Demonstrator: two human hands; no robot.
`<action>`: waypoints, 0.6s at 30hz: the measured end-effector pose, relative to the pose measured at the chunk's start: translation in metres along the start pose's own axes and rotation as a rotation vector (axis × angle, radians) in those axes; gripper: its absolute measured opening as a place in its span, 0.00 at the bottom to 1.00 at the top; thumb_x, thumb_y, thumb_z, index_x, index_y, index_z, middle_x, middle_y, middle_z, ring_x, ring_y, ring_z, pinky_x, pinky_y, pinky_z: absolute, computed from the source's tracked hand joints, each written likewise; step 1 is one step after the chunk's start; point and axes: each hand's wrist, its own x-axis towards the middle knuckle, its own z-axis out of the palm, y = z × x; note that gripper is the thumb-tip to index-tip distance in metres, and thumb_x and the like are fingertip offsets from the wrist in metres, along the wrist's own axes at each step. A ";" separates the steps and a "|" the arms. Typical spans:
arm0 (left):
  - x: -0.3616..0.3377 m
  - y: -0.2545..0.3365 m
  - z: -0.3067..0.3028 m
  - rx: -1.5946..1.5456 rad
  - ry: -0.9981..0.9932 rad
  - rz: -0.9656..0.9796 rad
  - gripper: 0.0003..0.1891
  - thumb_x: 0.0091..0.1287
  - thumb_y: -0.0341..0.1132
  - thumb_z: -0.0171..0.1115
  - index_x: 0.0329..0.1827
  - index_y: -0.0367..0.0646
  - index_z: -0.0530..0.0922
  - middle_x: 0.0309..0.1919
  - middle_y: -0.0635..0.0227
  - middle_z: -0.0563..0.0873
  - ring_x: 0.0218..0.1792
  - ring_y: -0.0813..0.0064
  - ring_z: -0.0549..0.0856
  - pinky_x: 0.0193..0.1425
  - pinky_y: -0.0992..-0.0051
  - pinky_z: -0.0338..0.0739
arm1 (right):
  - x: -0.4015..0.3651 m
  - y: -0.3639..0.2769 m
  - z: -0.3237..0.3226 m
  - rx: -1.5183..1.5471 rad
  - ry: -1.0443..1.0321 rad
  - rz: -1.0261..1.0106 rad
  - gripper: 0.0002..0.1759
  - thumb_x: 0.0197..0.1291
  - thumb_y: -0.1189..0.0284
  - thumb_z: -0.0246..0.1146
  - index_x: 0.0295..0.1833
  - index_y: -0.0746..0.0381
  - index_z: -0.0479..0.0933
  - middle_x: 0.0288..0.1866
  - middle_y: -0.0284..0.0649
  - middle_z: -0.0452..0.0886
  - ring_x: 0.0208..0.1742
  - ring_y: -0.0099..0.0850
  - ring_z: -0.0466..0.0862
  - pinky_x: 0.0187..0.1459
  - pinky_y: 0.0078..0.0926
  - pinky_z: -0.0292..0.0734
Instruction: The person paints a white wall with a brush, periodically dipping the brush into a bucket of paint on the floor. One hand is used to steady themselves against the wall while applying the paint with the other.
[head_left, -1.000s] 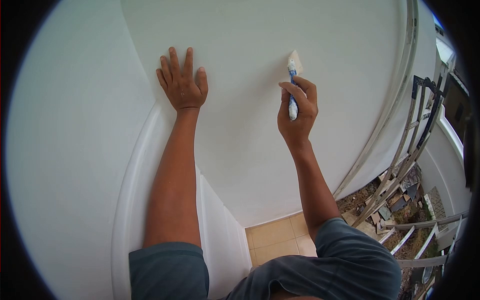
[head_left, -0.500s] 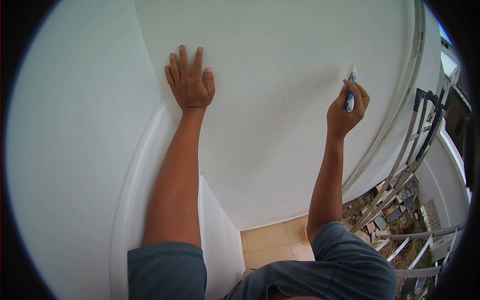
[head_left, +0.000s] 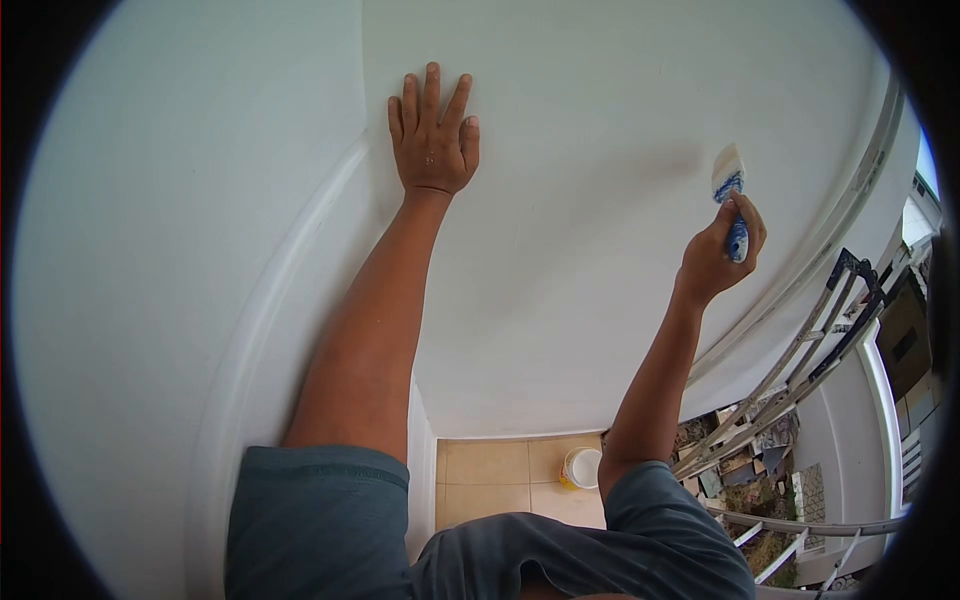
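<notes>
Right hand (head_left: 716,256) is closed around the blue-and-white handle of a paintbrush (head_left: 729,180), thumb and fingers wrapped round it, with the pale bristles pointing up and lying against the white wall (head_left: 570,270). Half a second ago I saw the brush edge-on, a thin sliver above the fist; now its broad face is turned toward me. A second ago that hand was working much nearer the middle of the wall, close to the other hand; since then it has swung out to the right, and the two are now well apart.

Left hand (head_left: 432,138) is open and flat on the wall, fingers spread and pointing up, just beside the curved white moulding (head_left: 285,300) that runs down the corner. It has kept its pose through all three frames, though it sits higher and further right in my view because the camera has shifted.

That shift has also brought a white bucket (head_left: 581,467) into sight on the tan tiled floor (head_left: 490,478) below, beside the right elbow. Metal scaffold bars (head_left: 800,366) slant across the lower right.
</notes>
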 end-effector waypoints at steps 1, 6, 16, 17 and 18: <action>-0.007 0.003 0.000 -0.005 -0.006 -0.005 0.26 0.76 0.51 0.46 0.76 0.62 0.74 0.78 0.59 0.68 0.77 0.47 0.65 0.80 0.44 0.51 | 0.003 0.007 -0.008 -0.124 0.051 -0.072 0.08 0.70 0.82 0.61 0.46 0.62 0.85 0.51 0.37 0.77 0.51 0.28 0.82 0.50 0.24 0.82; -0.016 0.003 0.002 -0.029 -0.005 0.009 0.27 0.76 0.51 0.46 0.76 0.63 0.72 0.78 0.59 0.68 0.77 0.45 0.64 0.79 0.42 0.51 | -0.040 -0.011 0.005 -0.056 -0.269 -0.188 0.09 0.67 0.84 0.63 0.45 0.60 0.86 0.51 0.38 0.76 0.49 0.28 0.80 0.45 0.24 0.79; -0.015 -0.005 0.001 0.041 -0.048 0.071 0.31 0.73 0.49 0.52 0.78 0.50 0.69 0.81 0.50 0.62 0.79 0.40 0.59 0.81 0.41 0.48 | -0.110 0.006 -0.121 0.483 -0.411 0.718 0.10 0.74 0.75 0.61 0.54 0.69 0.79 0.55 0.46 0.81 0.58 0.35 0.84 0.65 0.39 0.82; -0.016 -0.004 0.000 0.050 -0.038 0.076 0.31 0.73 0.49 0.52 0.78 0.50 0.69 0.81 0.51 0.62 0.79 0.40 0.59 0.81 0.41 0.48 | -0.120 0.020 -0.155 0.468 -0.365 0.886 0.12 0.74 0.73 0.62 0.55 0.70 0.78 0.55 0.47 0.81 0.58 0.36 0.84 0.66 0.42 0.83; -0.015 -0.004 0.001 0.059 -0.024 0.083 0.31 0.73 0.49 0.52 0.78 0.50 0.70 0.81 0.51 0.63 0.79 0.40 0.60 0.81 0.42 0.49 | -0.134 0.037 -0.192 0.382 -0.379 1.011 0.13 0.73 0.72 0.63 0.56 0.71 0.77 0.54 0.47 0.81 0.58 0.36 0.84 0.64 0.41 0.83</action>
